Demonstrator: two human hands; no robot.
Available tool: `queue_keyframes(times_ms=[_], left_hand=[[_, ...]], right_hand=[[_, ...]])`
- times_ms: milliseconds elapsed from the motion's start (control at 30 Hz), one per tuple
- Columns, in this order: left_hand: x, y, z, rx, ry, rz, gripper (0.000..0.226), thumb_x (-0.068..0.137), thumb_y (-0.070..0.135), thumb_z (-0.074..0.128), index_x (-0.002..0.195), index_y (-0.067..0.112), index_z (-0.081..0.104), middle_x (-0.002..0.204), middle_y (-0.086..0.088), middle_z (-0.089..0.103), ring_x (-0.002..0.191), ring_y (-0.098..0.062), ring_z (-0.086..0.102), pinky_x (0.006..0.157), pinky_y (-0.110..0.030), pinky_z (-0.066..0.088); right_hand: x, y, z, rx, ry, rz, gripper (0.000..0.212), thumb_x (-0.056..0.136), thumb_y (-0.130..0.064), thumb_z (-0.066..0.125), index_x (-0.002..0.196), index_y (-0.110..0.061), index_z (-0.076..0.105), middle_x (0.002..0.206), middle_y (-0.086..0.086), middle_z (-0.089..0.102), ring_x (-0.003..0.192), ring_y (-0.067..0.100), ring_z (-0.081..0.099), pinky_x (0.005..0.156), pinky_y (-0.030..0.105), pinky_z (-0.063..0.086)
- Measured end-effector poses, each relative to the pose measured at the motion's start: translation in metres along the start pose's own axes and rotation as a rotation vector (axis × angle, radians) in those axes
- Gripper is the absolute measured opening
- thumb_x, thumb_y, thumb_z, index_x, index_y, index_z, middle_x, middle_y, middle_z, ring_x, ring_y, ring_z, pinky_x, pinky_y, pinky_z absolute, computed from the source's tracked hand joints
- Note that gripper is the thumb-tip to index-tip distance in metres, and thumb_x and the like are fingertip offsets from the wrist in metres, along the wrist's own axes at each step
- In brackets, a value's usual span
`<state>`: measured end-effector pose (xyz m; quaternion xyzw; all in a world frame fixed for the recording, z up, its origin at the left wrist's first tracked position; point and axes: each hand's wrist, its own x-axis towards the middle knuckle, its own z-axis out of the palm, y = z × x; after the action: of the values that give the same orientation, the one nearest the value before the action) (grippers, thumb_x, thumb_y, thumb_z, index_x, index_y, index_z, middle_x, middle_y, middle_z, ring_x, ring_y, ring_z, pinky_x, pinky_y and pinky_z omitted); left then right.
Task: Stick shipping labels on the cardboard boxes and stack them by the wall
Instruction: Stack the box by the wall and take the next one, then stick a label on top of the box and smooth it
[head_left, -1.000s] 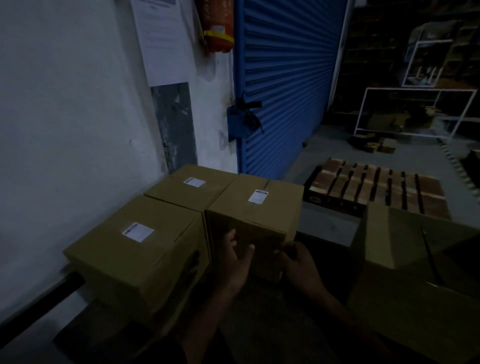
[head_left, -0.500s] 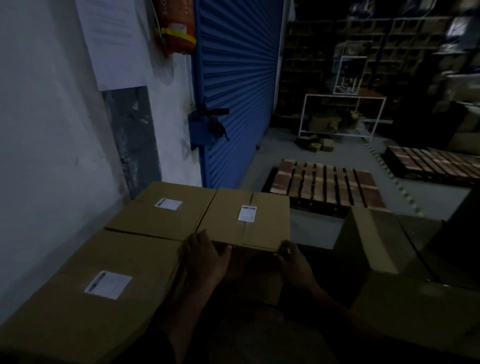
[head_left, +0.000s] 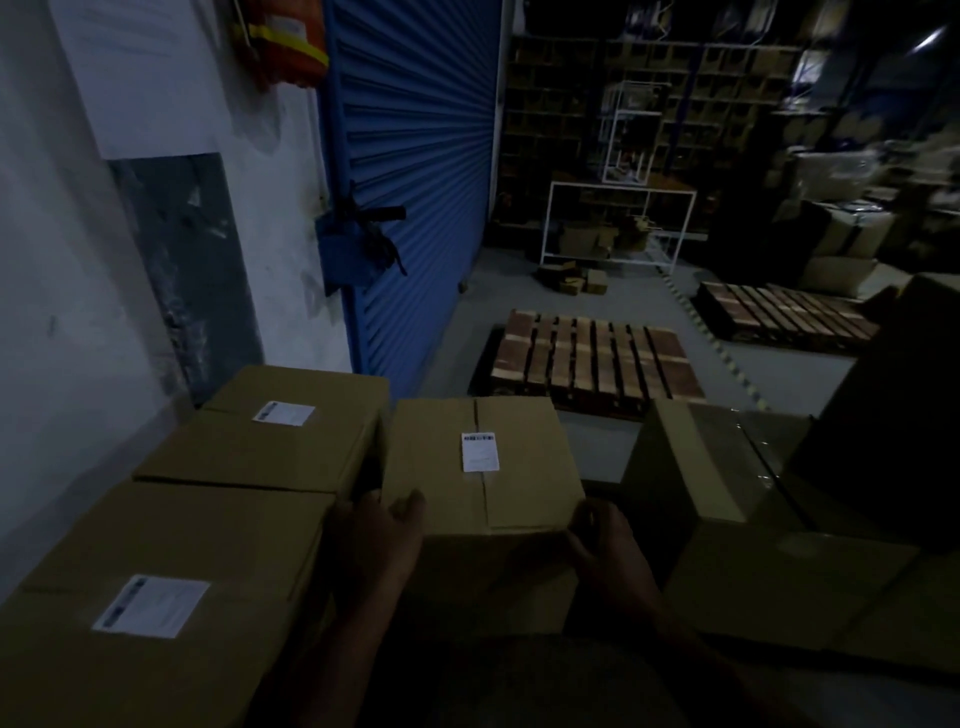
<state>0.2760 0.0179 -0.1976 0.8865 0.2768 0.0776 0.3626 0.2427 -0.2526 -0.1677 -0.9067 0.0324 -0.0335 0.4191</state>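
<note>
Dim warehouse floor by a white wall (head_left: 62, 291); nearest, a labelled box (head_left: 156, 623), its print blurred; left hand (head_left: 376, 540) and right hand (head_left: 605, 540) grip the near corners of the middle box (head_left: 483, 499), whose label (head_left: 480, 451) is unreadable; beyond, another labelled box (head_left: 291, 431), a pallet (head_left: 592, 358), blue shutter (head_left: 415, 182).

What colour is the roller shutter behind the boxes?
Blue, with horizontal ribs; the roller shutter shows clearly in the head view.
</note>
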Motion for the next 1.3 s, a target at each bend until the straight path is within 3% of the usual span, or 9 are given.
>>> queue_keyframes(times_ms=[133, 267, 433, 533, 667, 800, 933, 1067, 1300], left_hand=[[-0.032, -0.019, -0.008, -0.089, 0.048, 0.066, 0.064, 0.082, 0.078, 0.055, 0.118, 0.026, 0.061, 0.119, -0.006, 0.059, 0.105, -0.026, 0.058, 0.089, -0.043, 0.051], [-0.065, -0.049, -0.007, -0.13, -0.073, 0.023, 0.071, 0.072, 0.088, 0.054, 0.11, 0.027, 0.053, 0.104, 0.0, 0.064, 0.089, -0.024, 0.066, 0.086, -0.045, 0.057], [-0.092, -0.07, 0.0, -0.012, -0.22, 0.032, 0.114, 0.059, 0.106, 0.045, 0.148, 0.036, 0.044, 0.14, 0.003, 0.06, 0.121, -0.027, 0.061, 0.104, -0.05, 0.05], [-0.114, -0.066, 0.007, 0.046, -0.273, 0.047, 0.122, 0.051, 0.112, 0.041, 0.148, 0.039, 0.047, 0.145, 0.007, 0.057, 0.131, -0.026, 0.056, 0.109, -0.05, 0.046], [-0.158, -0.045, 0.021, 0.122, -0.268, 0.105, 0.117, 0.05, 0.113, 0.04, 0.14, 0.038, 0.054, 0.136, 0.007, 0.063, 0.124, -0.026, 0.06, 0.105, -0.05, 0.049], [-0.228, 0.0, 0.046, 0.13, -0.289, 0.22, 0.112, 0.054, 0.112, 0.037, 0.133, 0.035, 0.057, 0.13, 0.005, 0.065, 0.122, -0.027, 0.059, 0.104, -0.048, 0.048], [-0.292, 0.049, 0.079, 0.077, -0.419, 0.331, 0.105, 0.057, 0.109, 0.04, 0.13, 0.036, 0.057, 0.124, 0.008, 0.065, 0.119, -0.025, 0.059, 0.101, -0.047, 0.05], [-0.347, 0.093, 0.123, 0.033, -0.501, 0.439, 0.103, 0.058, 0.108, 0.044, 0.13, 0.036, 0.057, 0.124, 0.007, 0.064, 0.121, -0.026, 0.059, 0.102, -0.049, 0.051], [-0.432, 0.17, 0.191, 0.031, -0.581, 0.627, 0.083, 0.078, 0.081, 0.063, 0.134, 0.021, 0.057, 0.132, -0.004, 0.065, 0.128, -0.033, 0.052, 0.105, -0.042, 0.045]], right_hand=[[-0.042, 0.016, -0.006, 0.015, 0.032, 0.104, 0.074, 0.088, -0.058, 0.065, 0.148, -0.023, 0.039, 0.141, -0.003, 0.043, 0.127, 0.019, 0.046, 0.103, 0.038, 0.046], [-0.079, 0.039, -0.02, 0.205, -0.083, 0.228, 0.082, 0.069, -0.085, 0.062, 0.136, -0.039, 0.05, 0.134, -0.012, 0.057, 0.115, 0.012, 0.061, 0.095, 0.042, 0.056], [-0.135, 0.047, -0.047, 0.264, -0.129, 0.293, 0.063, 0.084, -0.066, 0.063, 0.137, -0.037, 0.046, 0.128, -0.011, 0.062, 0.103, 0.007, 0.061, 0.093, 0.032, 0.052], [-0.171, 0.056, -0.066, 0.253, -0.096, 0.308, 0.07, 0.083, -0.068, 0.062, 0.142, -0.035, 0.044, 0.133, -0.011, 0.06, 0.109, 0.008, 0.06, 0.095, 0.033, 0.051], [-0.22, 0.079, -0.108, 0.259, -0.049, 0.32, 0.071, 0.087, -0.063, 0.062, 0.146, -0.031, 0.038, 0.136, -0.008, 0.059, 0.114, 0.009, 0.061, 0.098, 0.029, 0.05], [-0.266, 0.107, -0.155, 0.229, 0.147, 0.279, 0.044, 0.086, -0.057, 0.068, 0.121, -0.034, 0.055, 0.104, -0.02, 0.065, 0.08, -0.012, 0.06, 0.07, 0.002, 0.044], [-0.297, 0.153, -0.201, 0.335, 0.278, 0.337, 0.041, 0.08, -0.059, 0.073, 0.113, -0.037, 0.061, 0.099, -0.014, 0.075, 0.085, 0.0, 0.071, 0.079, 0.033, 0.061], [-0.323, 0.196, -0.253, 0.302, 0.365, 0.372, 0.028, 0.085, -0.055, 0.069, 0.107, -0.044, 0.056, 0.103, -0.018, 0.07, 0.088, 0.002, 0.07, 0.08, 0.036, 0.061], [-0.346, 0.262, -0.327, 0.16, 0.561, 0.396, 0.031, 0.092, -0.037, 0.07, 0.118, -0.023, 0.062, 0.096, -0.017, 0.065, 0.075, -0.024, 0.058, 0.062, -0.001, 0.041]])
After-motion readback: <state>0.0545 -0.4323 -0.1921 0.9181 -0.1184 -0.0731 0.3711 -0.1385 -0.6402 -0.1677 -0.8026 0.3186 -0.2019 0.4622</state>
